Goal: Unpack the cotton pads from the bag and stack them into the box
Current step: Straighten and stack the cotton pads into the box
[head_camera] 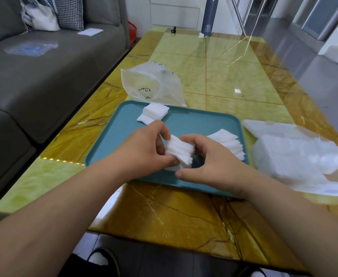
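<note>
Living room: a glossy yellow-green marble table (234, 76) w/ a grey sofa (34, 86) along its left side. On the table in front of me lies a teal tray (194, 120).

I hold a pad stack (179, 151) over the middle of the tray, btw. both hands. My left hand (144, 150) has its fingers curled round the left side of the stack, thumb at the near edge. My right hand (214, 164) clasps the right side w/ curled fingers on top. Its thumb is stretched out low toward the left, & I cannot tell if it touches the pads. The stack is tilted and its layers are a bit fanned.

More pads are on the tray: a small pile (154, 113) near the far left corner, & a fanned pile (228, 142) at the right edge, just behind my right hand.

Beyond the tray, at its far rim, lies a crumpled clear plastic bag (154, 84) w/ black marks. Right of the tray, on the table, is a white translucent pack (296, 156) full of pads; I cannot tell if it is a bag or a box.

At the far end of the table stands a dark cylinder (207, 17). On the sofa are a white bag (42, 17) & a checked cushion (70, 13).
</note>
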The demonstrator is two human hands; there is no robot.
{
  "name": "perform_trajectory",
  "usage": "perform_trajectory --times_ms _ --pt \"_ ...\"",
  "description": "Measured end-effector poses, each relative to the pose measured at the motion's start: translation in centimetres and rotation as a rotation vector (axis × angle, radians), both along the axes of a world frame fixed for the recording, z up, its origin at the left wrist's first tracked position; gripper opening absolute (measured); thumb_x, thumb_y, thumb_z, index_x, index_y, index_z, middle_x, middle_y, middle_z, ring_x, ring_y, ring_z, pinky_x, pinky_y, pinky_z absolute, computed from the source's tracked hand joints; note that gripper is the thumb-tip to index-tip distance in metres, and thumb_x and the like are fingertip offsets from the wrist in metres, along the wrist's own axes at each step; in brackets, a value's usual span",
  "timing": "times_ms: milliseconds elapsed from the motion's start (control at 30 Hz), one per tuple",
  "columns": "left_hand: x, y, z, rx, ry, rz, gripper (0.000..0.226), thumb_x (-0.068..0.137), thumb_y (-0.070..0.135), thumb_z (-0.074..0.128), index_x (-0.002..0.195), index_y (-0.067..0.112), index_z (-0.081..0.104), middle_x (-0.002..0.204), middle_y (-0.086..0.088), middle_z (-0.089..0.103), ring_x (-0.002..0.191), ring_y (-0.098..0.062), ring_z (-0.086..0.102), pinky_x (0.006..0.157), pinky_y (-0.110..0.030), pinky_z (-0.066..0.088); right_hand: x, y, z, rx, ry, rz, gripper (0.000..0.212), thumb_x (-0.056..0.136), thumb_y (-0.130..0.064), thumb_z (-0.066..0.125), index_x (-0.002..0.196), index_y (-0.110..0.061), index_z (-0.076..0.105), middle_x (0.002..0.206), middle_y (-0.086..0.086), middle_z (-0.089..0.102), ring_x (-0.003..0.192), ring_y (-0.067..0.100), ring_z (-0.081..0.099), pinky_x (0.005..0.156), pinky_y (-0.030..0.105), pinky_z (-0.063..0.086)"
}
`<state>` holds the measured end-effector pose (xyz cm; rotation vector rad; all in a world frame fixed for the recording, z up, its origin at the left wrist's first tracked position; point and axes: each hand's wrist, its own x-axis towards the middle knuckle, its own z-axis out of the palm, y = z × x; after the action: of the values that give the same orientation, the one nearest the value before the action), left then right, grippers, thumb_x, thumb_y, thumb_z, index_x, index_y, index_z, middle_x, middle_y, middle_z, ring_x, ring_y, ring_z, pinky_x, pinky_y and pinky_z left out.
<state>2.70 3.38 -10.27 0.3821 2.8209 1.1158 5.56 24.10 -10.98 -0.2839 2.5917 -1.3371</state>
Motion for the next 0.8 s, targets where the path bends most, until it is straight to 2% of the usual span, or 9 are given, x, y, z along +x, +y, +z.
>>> perform_trajectory --times_ms 100,167,233,300,433,500,567,667,800 --pt "0.1 -0.1 0.1 -0.024 -0.099 -0.004 0.077 0.068 0.045 0.091 0.133 0.039 0.050 0.077 0.007 0.071 0.066 0.000 0.065 0.064 -0.025 0.050 0.2 -0.6 0.0 0.081 0.102 -0.045 0.058 0.083 -0.019 0.083 0.133 -0.029 0.057 0.115 -0.018 0.063 0.101 -0.001 0.062 0.092 0.011 0.048" --pt "0.2 -0.1 0.2 -0.046 -0.152 -0.044 0.064 0.070 0.044 0.091 0.125 0.036 0.058 0.076 0.005 0.072 0.062 -0.002 0.065 0.060 -0.024 0.050 0.2 -0.8 0.0 0.062 0.101 -0.052 0.050 0.088 -0.008 0.074 0.130 -0.030 0.059 0.113 -0.018 0.064 0.101 -0.003 0.062 0.088 0.005 0.045" --pt "0.2 0.1 0.3 -0.062 -0.168 -0.059 0.049 0.072 0.042 0.090 0.114 0.033 0.065 0.075 0.004 0.072 0.059 -0.004 0.063 0.056 -0.023 0.047 0.2 -0.9 0.0 0.016 0.085 -0.080 0.052 0.089 0.001 0.066 0.129 -0.032 0.060 0.117 -0.015 0.066 0.106 0.000 0.063 0.091 0.008 0.047" --pt "0.3 0.3 0.3 -0.052 -0.179 -0.044 0.045 0.073 0.040 0.090 0.109 0.032 0.065 0.073 0.003 0.071 0.055 -0.004 0.060 0.051 -0.019 0.044 0.5 -1.4 0.2 -0.053 0.059 -0.131 0.060 0.088 0.007 0.060 0.135 -0.030 0.058 0.122 -0.011 0.066 0.108 -0.002 0.063 0.094 0.009 0.048" --pt "0.6 0.8 0.1 0.002 -0.227 -0.047 0.039 0.075 0.037 0.088 0.102 0.029 0.061 0.067 0.005 0.066 0.049 0.000 0.055 0.045 -0.013 0.038 1.0 -2.6 0.2 -0.206 -0.056 -0.218 0.083 0.084 0.015 0.054 0.152 -0.032 0.044 0.121 -0.013 0.055 0.089 -0.022 0.058 0.070 -0.001 0.044" --pt "0.9 1.3 -0.1 -0.015 -0.210 -0.049 0.036 0.077 0.037 0.085 0.101 0.028 0.060 0.073 0.008 0.067 0.054 0.002 0.058 0.048 -0.013 0.041 1.1 -3.1 0.0 -0.252 -0.092 -0.232 0.092 0.083 0.015 0.051 0.155 -0.040 0.038 0.117 -0.016 0.054 0.081 -0.009 0.062 0.059 0.003 0.044" --pt "1.0 1.5 -0.1 -0.036 -0.193 -0.043 0.038 0.078 0.038 0.083 0.105 0.029 0.059 0.085 0.007 0.070 0.069 -0.001 0.065 0.060 -0.020 0.052 1.1 -3.5 0.0 -0.286 -0.134 -0.230 0.098 0.081 0.015 0.048 0.155 -0.048 0.033 0.112 -0.007 0.059 0.067 0.003 0.058 0.050 0.012 0.043" --pt "1.0 1.3 0.0 -0.033 -0.207 -0.050 0.041 0.077 0.039 0.083 0.109 0.030 0.058 0.090 0.005 0.072 0.079 -0.009 0.069 0.073 -0.033 0.059 0.9 -3.3 0.1 -0.286 -0.146 -0.221 0.103 0.082 0.017 0.047 0.157 -0.050 0.026 0.101 -0.012 0.057 0.072 0.010 0.058 0.057 0.019 0.046" --pt "1.2 1.5 0.0 -0.097 -0.157 -0.043 0.034 0.081 0.038 0.077 0.106 0.027 0.057 0.091 0.007 0.068 0.082 -0.011 0.065 0.075 -0.036 0.057 1.0 -3.3 0.2 -0.242 -0.158 -0.193 0.102 0.083 0.015 0.048 0.158 -0.050 0.023 0.120 -0.001 0.060 0.072 0.010 0.057 0.051 0.013 0.042"
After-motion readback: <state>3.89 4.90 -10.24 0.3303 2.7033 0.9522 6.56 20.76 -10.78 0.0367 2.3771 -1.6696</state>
